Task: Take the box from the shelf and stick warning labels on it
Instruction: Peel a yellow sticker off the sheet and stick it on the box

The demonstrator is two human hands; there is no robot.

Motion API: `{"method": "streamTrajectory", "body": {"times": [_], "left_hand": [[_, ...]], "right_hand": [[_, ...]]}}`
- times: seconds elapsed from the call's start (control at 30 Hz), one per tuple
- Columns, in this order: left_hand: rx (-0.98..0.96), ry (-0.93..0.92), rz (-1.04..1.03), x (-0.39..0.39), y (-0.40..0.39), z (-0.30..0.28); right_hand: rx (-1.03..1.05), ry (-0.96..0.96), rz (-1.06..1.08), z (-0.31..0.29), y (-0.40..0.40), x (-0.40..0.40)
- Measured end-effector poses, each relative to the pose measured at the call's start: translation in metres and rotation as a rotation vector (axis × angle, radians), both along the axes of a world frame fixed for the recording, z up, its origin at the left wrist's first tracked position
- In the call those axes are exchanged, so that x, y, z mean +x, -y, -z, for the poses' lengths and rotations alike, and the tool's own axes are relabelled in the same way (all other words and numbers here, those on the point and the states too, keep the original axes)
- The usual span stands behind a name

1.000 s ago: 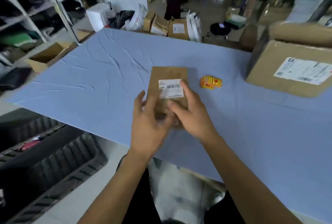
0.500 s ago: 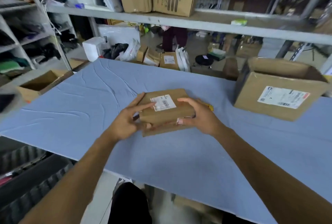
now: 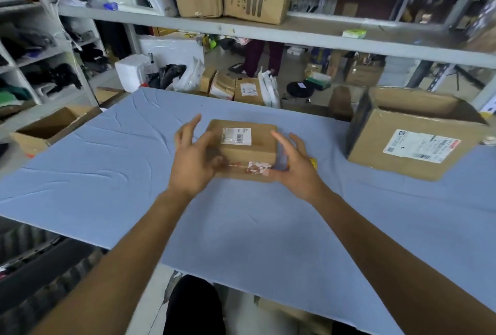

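Note:
A small brown cardboard box (image 3: 255,148) lies on the blue table (image 3: 107,168) in front of me. It carries a white barcode label (image 3: 236,136) on top and a red-and-white sticker (image 3: 257,168) on its near side. My left hand (image 3: 192,160) hovers at the box's left edge with its fingers spread. At the box's right edge is my right hand (image 3: 296,167), fingers also apart, thumb near the sticker. Both hands are blurred and neither clearly grips the box. A yellow label roll (image 3: 313,163) peeks out behind my right hand.
A large open carton (image 3: 413,144) with a shipping label stands at the table's right. A smaller open box (image 3: 45,130) sits off the left edge. A grey shelf (image 3: 268,30) with cartons runs overhead. Black crates (image 3: 40,275) are at the lower left.
The box was held up in both hands; now it rests on the table farther from me, and both hands have opened beside it. The sticker on its near side has come into view.

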State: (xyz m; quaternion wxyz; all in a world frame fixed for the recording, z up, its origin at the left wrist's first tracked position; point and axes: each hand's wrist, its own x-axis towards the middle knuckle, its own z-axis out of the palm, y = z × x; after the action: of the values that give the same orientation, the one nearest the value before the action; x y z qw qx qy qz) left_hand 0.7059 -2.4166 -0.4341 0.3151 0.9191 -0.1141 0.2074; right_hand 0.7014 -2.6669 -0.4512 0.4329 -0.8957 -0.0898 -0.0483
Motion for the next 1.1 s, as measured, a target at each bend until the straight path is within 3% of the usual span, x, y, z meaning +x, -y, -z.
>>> {"method": "streamTrajectory", "body": {"times": [0.07,0.1,0.17,0.23,0.37,0.47,0.57,0.87,1.1], "left_hand": [[-0.085,0.198,0.015,-0.033,0.027,0.007],[-0.115,0.187,0.102,-0.044,0.045,0.013],[-0.186,-0.041,0.311,-0.054,0.083,0.025],[-0.229,-0.241,0.379,-0.046,0.122,0.035],[-0.124,-0.261,0.219,-0.002,0.181,0.042],[-0.059,-0.3,0.102,0.022,0.203,0.046],[-0.006,-0.334,0.081,0.035,0.207,0.058],[0.01,-0.233,0.146,0.022,0.195,0.062],[0.027,-0.141,0.128,0.024,0.19,0.076]], "right_hand": [[0.062,0.074,0.131,0.007,0.021,-0.012],[0.092,0.089,0.198,0.011,0.032,-0.017],[0.098,0.065,0.326,0.02,0.053,-0.02],[0.063,-0.002,0.394,0.025,0.067,-0.014],[-0.065,-0.061,0.34,0.031,0.078,0.007],[-0.283,-0.04,0.238,0.036,0.085,0.023],[-0.375,0.036,0.191,0.047,0.091,0.032],[-0.306,0.096,0.132,0.05,0.092,0.019],[-0.268,0.07,0.222,0.054,0.092,0.019]]}}
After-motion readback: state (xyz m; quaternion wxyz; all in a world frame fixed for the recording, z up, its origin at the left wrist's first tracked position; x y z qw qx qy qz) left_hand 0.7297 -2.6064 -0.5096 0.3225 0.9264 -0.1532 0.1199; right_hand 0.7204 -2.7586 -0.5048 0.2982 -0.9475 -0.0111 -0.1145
